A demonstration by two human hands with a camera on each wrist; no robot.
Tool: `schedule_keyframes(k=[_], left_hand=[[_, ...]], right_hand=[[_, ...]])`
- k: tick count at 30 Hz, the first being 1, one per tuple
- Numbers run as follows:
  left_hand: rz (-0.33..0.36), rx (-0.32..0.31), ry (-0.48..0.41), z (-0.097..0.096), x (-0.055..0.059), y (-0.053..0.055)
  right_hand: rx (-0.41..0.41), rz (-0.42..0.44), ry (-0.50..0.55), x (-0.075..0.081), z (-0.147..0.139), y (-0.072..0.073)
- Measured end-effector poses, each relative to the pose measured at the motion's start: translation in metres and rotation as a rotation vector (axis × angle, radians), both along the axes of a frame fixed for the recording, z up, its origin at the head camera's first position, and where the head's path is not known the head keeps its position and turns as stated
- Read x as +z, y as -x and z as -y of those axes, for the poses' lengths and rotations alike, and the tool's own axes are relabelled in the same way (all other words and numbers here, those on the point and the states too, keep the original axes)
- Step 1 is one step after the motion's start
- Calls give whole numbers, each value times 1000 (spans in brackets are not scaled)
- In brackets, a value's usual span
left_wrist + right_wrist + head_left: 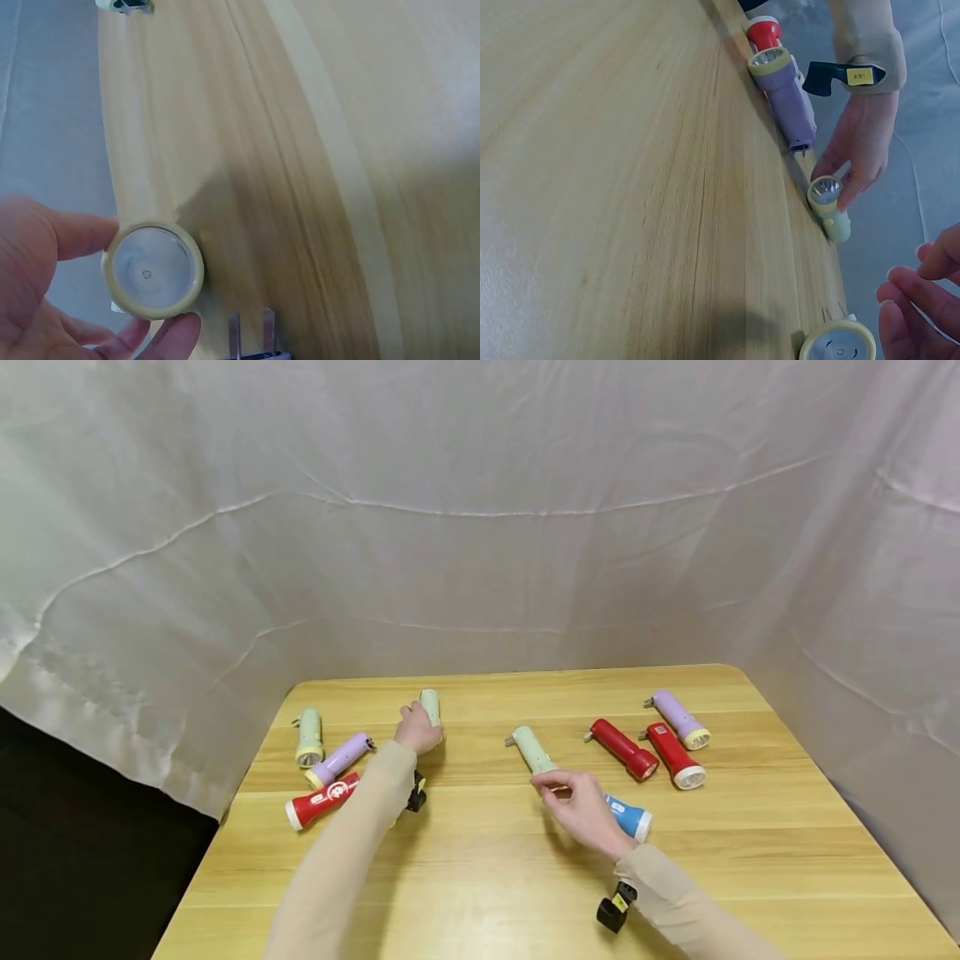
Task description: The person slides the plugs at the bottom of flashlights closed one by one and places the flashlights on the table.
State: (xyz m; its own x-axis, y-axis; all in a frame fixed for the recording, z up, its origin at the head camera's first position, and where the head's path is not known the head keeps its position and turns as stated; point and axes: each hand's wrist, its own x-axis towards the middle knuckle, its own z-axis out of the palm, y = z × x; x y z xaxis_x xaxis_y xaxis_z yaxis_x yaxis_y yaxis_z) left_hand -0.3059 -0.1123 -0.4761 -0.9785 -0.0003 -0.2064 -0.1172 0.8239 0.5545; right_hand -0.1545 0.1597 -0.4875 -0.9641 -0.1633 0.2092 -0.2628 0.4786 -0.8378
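Note:
At the back of the table, my left hand (420,729) grips a pale green flashlight (430,703) by its head. In the left wrist view, thumb and fingers curl round the yellow rim of its round lens (154,271). My right hand (583,810) hovers with loosely bent fingers near the yellow head of a second pale green flashlight (531,747), which lies with its plug prongs out. In the right wrist view, my right fingers (915,300) stand beside this flashlight's lens (838,345), holding nothing. A blue flashlight (630,818) lies partly hidden behind my right hand.
On the left lie a pale green flashlight (309,735), a purple one (341,760) and a red one (322,802), partly behind my left sleeve. Two red flashlights (621,748) (673,754) and a purple one (678,718) lie right. Grey cloth (480,568) hangs behind the table.

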Motion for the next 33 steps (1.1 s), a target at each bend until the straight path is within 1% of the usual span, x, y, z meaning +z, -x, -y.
schedule_keyframes(k=[6,12,15,17,22,24,26,30,33], left_hand=[[2,-4,-3,3,-5,0],[-5,-10,7,5,-3,-1],[-13,-11,7,5,-1,-3],[-11,-13,0,6,-3,-2],[-23,-17,-4,5,-5,-4],[-35,-19,9,4,-5,-6],[-41,-18,19,5,-5,-5],[-67,-13,34,5,-1,-6],[-110,-22,37,5,5,-8]], right_hand=[[-4,16,-2,0,1,0],[1,3,-4,-1,1,0],[-3,8,-6,-1,1,-1],[-7,11,-8,-2,1,-1],[2,17,-4,-3,0,-1],[8,21,-1,-3,0,-1],[10,24,1,-3,-1,-1],[5,41,-1,-2,-2,0],[-5,59,-6,2,-4,3]])
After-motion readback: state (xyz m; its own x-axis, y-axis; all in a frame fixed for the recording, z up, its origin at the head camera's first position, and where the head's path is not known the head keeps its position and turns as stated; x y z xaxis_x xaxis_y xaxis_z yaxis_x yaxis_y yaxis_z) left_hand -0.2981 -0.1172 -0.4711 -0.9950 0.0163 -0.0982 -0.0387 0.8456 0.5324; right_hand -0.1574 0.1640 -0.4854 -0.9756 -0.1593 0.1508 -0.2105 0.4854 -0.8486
